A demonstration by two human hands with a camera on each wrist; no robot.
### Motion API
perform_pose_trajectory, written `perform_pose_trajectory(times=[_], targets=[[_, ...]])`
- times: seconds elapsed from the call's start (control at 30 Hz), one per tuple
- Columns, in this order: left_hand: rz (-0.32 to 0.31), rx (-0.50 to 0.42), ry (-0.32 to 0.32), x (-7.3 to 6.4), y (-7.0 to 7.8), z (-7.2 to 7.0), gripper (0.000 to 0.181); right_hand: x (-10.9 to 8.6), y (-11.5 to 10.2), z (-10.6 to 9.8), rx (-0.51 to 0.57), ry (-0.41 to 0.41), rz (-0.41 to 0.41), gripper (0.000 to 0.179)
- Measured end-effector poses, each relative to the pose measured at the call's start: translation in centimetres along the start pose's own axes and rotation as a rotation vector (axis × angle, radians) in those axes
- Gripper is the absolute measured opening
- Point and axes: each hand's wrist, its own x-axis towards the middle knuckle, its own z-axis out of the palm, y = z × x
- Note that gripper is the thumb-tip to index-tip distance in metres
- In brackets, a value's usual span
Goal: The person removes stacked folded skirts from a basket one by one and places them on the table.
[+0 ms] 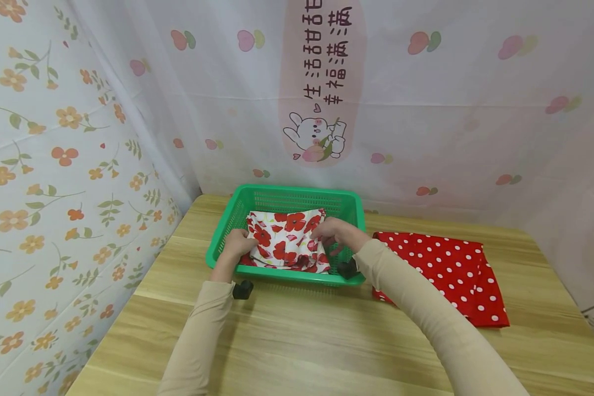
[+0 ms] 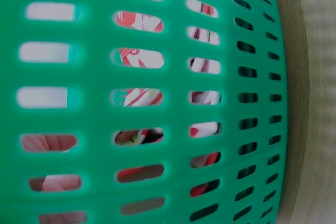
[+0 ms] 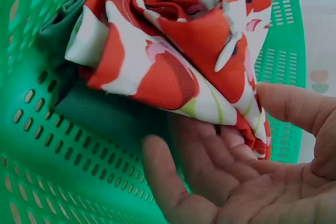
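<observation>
A folded white cloth with red flowers [image 1: 287,236] lies inside a green plastic basket [image 1: 284,275]. My left hand [image 1: 236,243] reaches over the basket's left side and grips the cloth's left edge. At the right edge, my right hand [image 1: 340,233] pinches the cloth; in the right wrist view the thumb is on one side and several fingers are tucked beneath. Dark green fabric [image 3: 110,114] shows under the floral cloth there. The basket's slotted wall [image 2: 94,77] fills most of the left wrist view and hides most of the left hand.
A folded red cloth with white dots [image 1: 445,269] lies on the wooden table [image 1: 297,341], right of the basket and partly behind the right forearm. Printed curtains [image 1: 218,110] hang close behind the table and along its left side.
</observation>
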Motion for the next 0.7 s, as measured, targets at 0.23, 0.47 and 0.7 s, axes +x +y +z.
perform_pose_trajectory(times=[0.23, 0.47, 0.7], targets=[[0.041, 0.004, 0.066, -0.3, -0.1, 0.0, 0.024, 0.0, -0.5, 0.2, -0.002, -0.007, -0.023, 0.025], [0.011, -0.053, 0.052, -0.4, 0.0, -0.1, 0.016, -0.8, -1.0, 0.3, 0.062, 0.013, -0.06, 0.029], [-0.025, -0.139, 0.038, -0.2, 0.1, -0.4, 0.027, -1.3, -1.1, -0.3, 0.135, -0.014, -0.111, 0.026]])
